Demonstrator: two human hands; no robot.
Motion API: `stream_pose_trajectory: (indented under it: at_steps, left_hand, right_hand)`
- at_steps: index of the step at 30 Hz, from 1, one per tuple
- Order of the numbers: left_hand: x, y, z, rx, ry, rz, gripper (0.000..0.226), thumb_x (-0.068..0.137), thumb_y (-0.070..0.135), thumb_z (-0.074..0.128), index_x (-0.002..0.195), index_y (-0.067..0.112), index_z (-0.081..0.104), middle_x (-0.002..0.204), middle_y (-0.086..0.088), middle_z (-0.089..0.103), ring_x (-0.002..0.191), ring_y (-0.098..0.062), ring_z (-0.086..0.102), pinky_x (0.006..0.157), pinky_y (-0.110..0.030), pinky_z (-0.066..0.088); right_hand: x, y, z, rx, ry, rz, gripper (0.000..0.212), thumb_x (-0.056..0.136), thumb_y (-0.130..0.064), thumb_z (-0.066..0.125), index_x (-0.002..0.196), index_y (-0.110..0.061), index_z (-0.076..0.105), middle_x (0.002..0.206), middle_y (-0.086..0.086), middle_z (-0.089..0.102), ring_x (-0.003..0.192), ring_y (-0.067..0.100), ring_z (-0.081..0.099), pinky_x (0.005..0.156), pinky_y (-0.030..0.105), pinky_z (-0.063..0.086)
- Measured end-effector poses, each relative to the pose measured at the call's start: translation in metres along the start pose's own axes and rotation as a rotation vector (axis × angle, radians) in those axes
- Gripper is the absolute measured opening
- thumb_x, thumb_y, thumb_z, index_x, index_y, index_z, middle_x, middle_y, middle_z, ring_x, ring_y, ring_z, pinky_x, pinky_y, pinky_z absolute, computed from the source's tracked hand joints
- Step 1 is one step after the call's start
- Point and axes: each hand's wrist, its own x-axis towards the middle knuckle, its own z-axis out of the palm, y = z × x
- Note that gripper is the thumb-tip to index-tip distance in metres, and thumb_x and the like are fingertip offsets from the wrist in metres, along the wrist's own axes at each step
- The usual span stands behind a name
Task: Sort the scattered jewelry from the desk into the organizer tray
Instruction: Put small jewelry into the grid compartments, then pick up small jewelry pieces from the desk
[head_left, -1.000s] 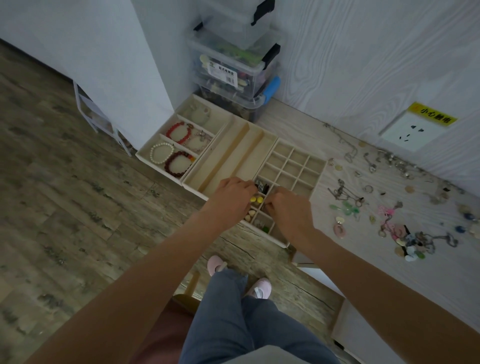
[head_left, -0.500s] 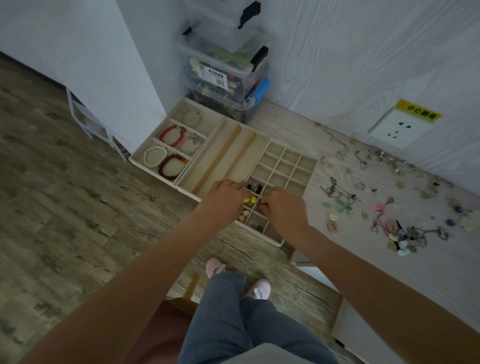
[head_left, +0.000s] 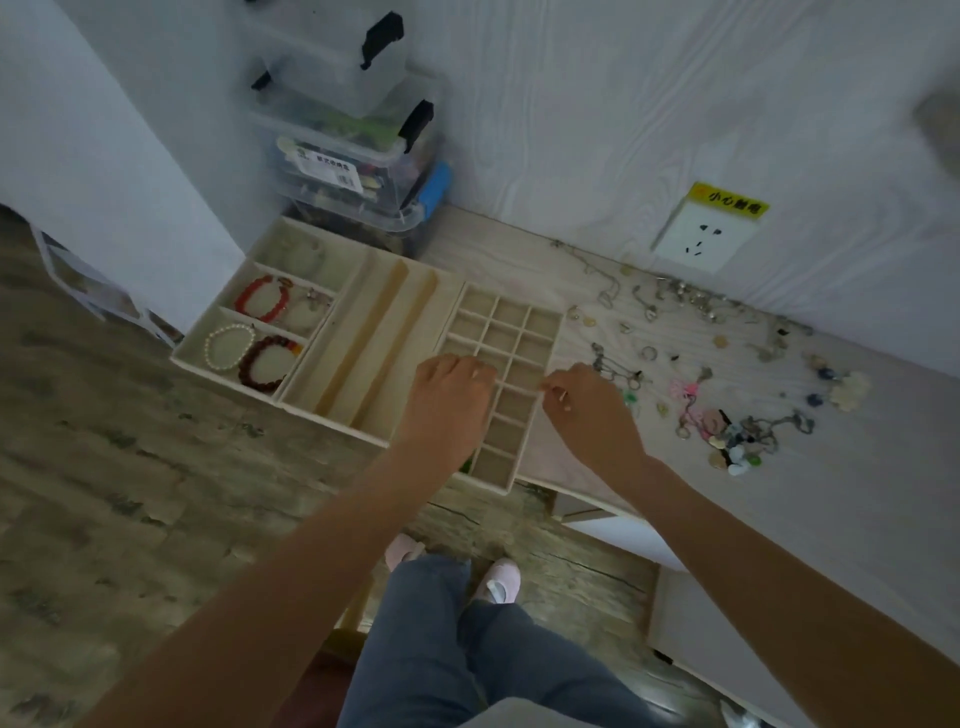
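Hands are coming apart over the grid section of the organizer tray (head_left: 511, 312). A second ago both were bunched together above the near cells, where small yellow and dark pieces were lying; now the left hand (head_left: 449, 402) is hanging over the tray's left side of the grid, its fingers curled under, and I cannot tell whether anything is in them. The right hand (head_left: 589, 410) is drifting out past the tray's right wall, over the desk (head_left: 857, 519), with fingertip and thumb drawn narrowly together; if a tiny piece is pinched there, it is too small to make out. To me that is looking like one drop finished and the right hand heading back for another piece.

Plenty is waiting: the scattered jewelry (head_left: 727, 431) is lying in a loose band along the wall and in a clump well to the right of the hand, with a tangle of chain just beside its knuckles. Bracelets (head_left: 249, 332) are already sitting in the far-left compartments, and the long middle slots are looking bare.

Room is narrowing at the near side, since the tray's near corner is overhanging the desk's front edge above the floor, so any downward press there is risking a tip. The stacked plastic boxes (head_left: 353, 156) are closing off the back.
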Motion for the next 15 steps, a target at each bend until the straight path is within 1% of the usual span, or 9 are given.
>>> stream_pose_trajectory:
  at_steps: [1, 3, 5, 6, 8, 9, 11, 13, 15]
  left_hand:
    - [0.004, 0.007, -0.001, 0.013, 0.007, 0.025, 0.036, 0.089, 0.015, 0.05, 0.125, 0.016, 0.056, 0.123, -0.004, 0.059, 0.118, -0.023, 0.051, 0.101, -0.038, 0.036]
    - [0.011, 0.022, 0.001, 0.016, 0.065, 0.065, 0.03, 0.076, 0.011, 0.065, 0.106, 0.014, 0.067, 0.1, -0.005, 0.068, 0.097, -0.025, 0.062, 0.084, -0.037, 0.048]
    - [0.02, 0.039, 0.007, -0.022, 0.12, 0.127, 0.025, 0.066, 0.007, 0.069, 0.09, 0.012, 0.07, 0.083, -0.006, 0.067, 0.082, -0.027, 0.065, 0.07, -0.035, 0.053]
    - [0.023, 0.049, 0.008, -0.076, 0.105, 0.149, 0.024, 0.067, 0.005, 0.065, 0.09, 0.009, 0.069, 0.083, -0.008, 0.066, 0.082, -0.029, 0.064, 0.07, -0.037, 0.053]
    - [0.03, 0.069, 0.011, -0.171, -0.004, 0.155, 0.027, 0.08, 0.002, 0.052, 0.104, 0.005, 0.064, 0.099, -0.013, 0.063, 0.098, -0.033, 0.059, 0.08, -0.041, 0.051]
    - [0.033, 0.078, 0.014, -0.168, -0.096, 0.148, 0.029, 0.087, 0.005, 0.047, 0.113, 0.006, 0.059, 0.109, -0.013, 0.058, 0.105, -0.032, 0.055, 0.087, -0.041, 0.048]
    - [0.038, 0.09, 0.02, -0.21, -0.262, 0.106, 0.031, 0.092, 0.011, 0.043, 0.121, 0.006, 0.052, 0.118, -0.013, 0.052, 0.11, -0.03, 0.052, 0.091, -0.038, 0.045]
    - [0.042, 0.1, 0.024, -0.303, -0.352, 0.073, 0.027, 0.095, 0.014, 0.043, 0.117, 0.004, 0.054, 0.116, -0.014, 0.055, 0.109, -0.029, 0.053, 0.089, -0.034, 0.042]
    - [0.047, 0.106, 0.027, -0.455, -0.385, -0.016, 0.025, 0.097, 0.02, 0.043, 0.102, 0.003, 0.061, 0.102, -0.013, 0.062, 0.098, -0.027, 0.058, 0.082, -0.031, 0.041]
  right_hand:
    - [-0.002, 0.012, -0.003, 0.014, 0.019, 0.014, 0.023, 0.092, -0.01, 0.049, 0.107, -0.009, 0.067, 0.102, 0.013, 0.059, 0.09, 0.026, 0.06, 0.08, 0.032, 0.047]
    - [-0.007, 0.034, -0.004, 0.027, 0.042, 0.045, 0.025, 0.089, -0.006, 0.054, 0.111, -0.008, 0.065, 0.11, 0.014, 0.058, 0.104, 0.029, 0.057, 0.087, 0.033, 0.045]
    - [-0.012, 0.051, -0.006, -0.001, -0.008, 0.131, 0.032, 0.086, -0.012, 0.06, 0.118, -0.011, 0.061, 0.12, 0.012, 0.053, 0.115, 0.028, 0.05, 0.093, 0.035, 0.042]
    - [-0.015, 0.057, -0.006, -0.007, -0.048, 0.171, 0.037, 0.085, -0.018, 0.064, 0.121, -0.014, 0.059, 0.123, 0.01, 0.05, 0.118, 0.026, 0.047, 0.094, 0.036, 0.043]
    - [-0.021, 0.063, -0.005, -0.032, -0.122, 0.209, 0.047, 0.081, -0.025, 0.07, 0.125, -0.018, 0.056, 0.125, 0.008, 0.045, 0.118, 0.023, 0.045, 0.094, 0.035, 0.043]
    - [-0.022, 0.064, -0.004, -0.06, -0.147, 0.21, 0.048, 0.08, -0.025, 0.07, 0.124, -0.019, 0.055, 0.125, 0.008, 0.043, 0.116, 0.022, 0.044, 0.093, 0.034, 0.043]
    - [-0.022, 0.066, 0.0, -0.076, -0.134, 0.19, 0.038, 0.081, -0.019, 0.067, 0.118, -0.016, 0.057, 0.119, 0.01, 0.045, 0.11, 0.024, 0.047, 0.085, 0.03, 0.042]
    - [-0.02, 0.068, 0.001, -0.011, -0.081, 0.187, 0.025, 0.082, -0.013, 0.062, 0.107, -0.01, 0.059, 0.106, 0.013, 0.052, 0.098, 0.028, 0.053, 0.072, 0.026, 0.037]
    - [-0.018, 0.07, -0.002, 0.092, -0.041, 0.211, 0.019, 0.083, -0.01, 0.062, 0.101, -0.007, 0.059, 0.092, 0.013, 0.058, 0.085, 0.029, 0.058, 0.064, 0.024, 0.035]
